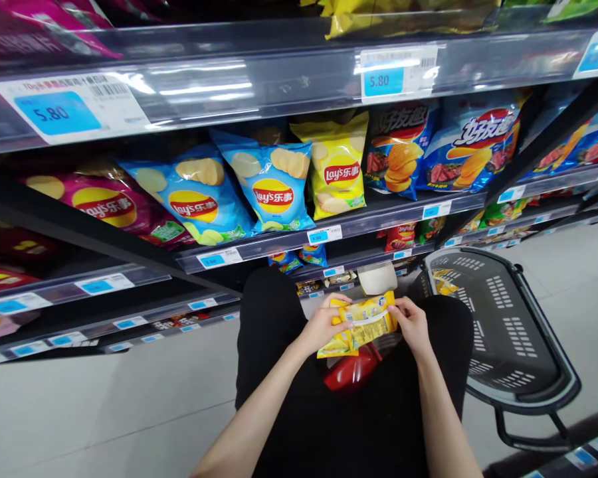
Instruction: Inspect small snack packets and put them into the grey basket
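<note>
Between my knees, both hands hold yellow snack bags low in front of the shelves. My left hand (325, 324) is closed on the left side of a yellow snack bag (371, 326), whose back seam and printed text face up. At least one more yellow bag (337, 346) lies under it, partly hidden. My right hand (412, 322) pinches the upper right corner of the top bag. Below the bags a glossy red package (353, 369) rests at my lap, mostly covered.
A grey shopping basket (508, 325) with a yellow item (444, 284) inside stands on the floor to my right. Ahead, the shelf holds blue chip bags (274, 182), a yellow-green chip bag (339, 162) and a magenta one (107, 202). Price-tagged shelf edges (299, 86) jut out above.
</note>
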Demonstrator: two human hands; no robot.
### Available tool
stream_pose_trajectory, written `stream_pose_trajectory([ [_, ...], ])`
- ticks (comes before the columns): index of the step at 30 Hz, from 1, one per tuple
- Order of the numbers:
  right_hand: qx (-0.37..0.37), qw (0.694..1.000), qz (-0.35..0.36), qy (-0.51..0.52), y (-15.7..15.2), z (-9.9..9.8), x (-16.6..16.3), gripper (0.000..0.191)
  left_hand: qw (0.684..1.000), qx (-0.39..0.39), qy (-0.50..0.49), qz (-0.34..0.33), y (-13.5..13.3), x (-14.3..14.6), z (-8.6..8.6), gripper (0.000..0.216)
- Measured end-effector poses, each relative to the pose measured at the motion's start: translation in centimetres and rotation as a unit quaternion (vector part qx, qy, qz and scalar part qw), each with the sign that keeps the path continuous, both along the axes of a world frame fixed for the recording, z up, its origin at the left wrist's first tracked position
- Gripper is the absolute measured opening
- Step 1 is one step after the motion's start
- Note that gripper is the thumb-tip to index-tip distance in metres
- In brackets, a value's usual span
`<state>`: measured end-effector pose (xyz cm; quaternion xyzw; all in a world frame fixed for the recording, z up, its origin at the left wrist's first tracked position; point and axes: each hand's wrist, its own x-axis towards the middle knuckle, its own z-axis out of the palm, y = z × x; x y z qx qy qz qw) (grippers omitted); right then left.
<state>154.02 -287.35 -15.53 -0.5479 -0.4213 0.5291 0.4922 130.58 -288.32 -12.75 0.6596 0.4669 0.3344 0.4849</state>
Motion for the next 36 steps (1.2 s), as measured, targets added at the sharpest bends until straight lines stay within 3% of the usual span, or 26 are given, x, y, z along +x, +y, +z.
stream_pose_trajectory([
  [5,0.004,0.999,0.037,-0.001,-0.3,0.2,-0.1,0.023,1.0,0.012,0.019,-0.02,-0.1,-0.2,0.0,0.026],
  [9,0.019,0.998,0.047,0.044,-0.6,0.8,0.6,0.034,0.999,-0.011,0.017,-0.038,0.5,-1.3,-0.6,0.025],
  [12,0.027,0.997,0.017,0.071,-0.8,0.9,0.8,0.043,0.999,-0.037,0.005,-0.035,0.7,-1.7,-1.5,0.044],
  [17,-0.004,0.997,0.024,0.071,-1.2,0.7,0.2,0.031,0.994,-0.096,-0.025,-0.034,0.1,-0.6,-2.5,0.069],
  [23,-0.026,0.996,0.06,0.056,-1.1,0.6,-0.4,0.029,0.99,-0.135,-0.037,-0.005,0.0,0.1,-1.5,0.055],
  [29,-0.046,0.994,0.099,0.024,-0.7,-0.2,-0.6,0.03,0.994,-0.107,-0.011,0.033,0.3,-0.1,-1.2,0.039],
  [36,-0.038,0.996,0.082,-0.011,-0.7,-0.6,-0.7,0.035,0.996,-0.073,0.04,0.024,0.6,-0.7,-1.2,0.025],
])
